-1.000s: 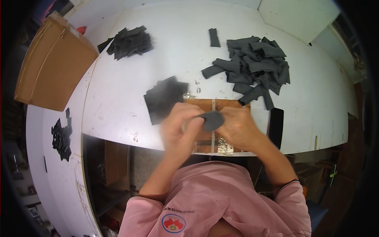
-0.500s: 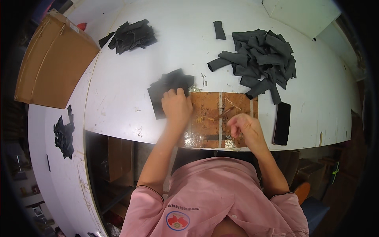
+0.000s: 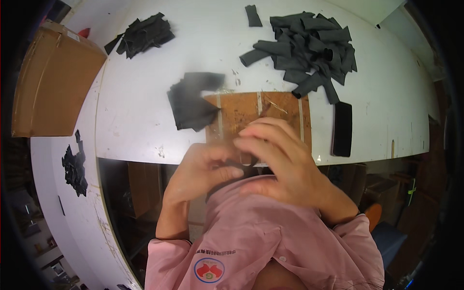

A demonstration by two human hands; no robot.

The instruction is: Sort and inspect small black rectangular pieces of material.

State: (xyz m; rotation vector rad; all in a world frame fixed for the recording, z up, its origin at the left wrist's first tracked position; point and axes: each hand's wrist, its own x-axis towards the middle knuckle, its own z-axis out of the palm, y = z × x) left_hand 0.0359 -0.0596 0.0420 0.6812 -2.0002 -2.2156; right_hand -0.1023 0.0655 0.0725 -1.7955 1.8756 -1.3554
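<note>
My left hand (image 3: 205,166) is closed, thumb against fingers, at the table's front edge. Something dark and small (image 3: 247,158) shows by its fingertips, mostly hidden, and I cannot make out its kind. Reaching over from the right, my right hand (image 3: 285,162) is blurred; its fingers are stretched out and its thumb stands apart. Beneath and beyond both hands lies a brown board (image 3: 237,108) with pale tape strips. A dark, slim tool (image 3: 266,110) rests on it, partly covered by the right hand. Flat dark grey cloth pieces (image 3: 191,104) overlap the board's left edge.
Rolled dark cloth tubes (image 3: 314,48) are heaped at the far right, a single one (image 3: 253,16) beside them. Another cloth pile (image 3: 145,36) lies far left. A black phone (image 3: 342,129) sits right of the board. Left stand a cardboard box (image 3: 60,82) and black scraps (image 3: 75,164).
My left hand has left the flat cloth pile and come back to the table's edge. My right hand has moved left to meet it. The view has shifted slightly.
</note>
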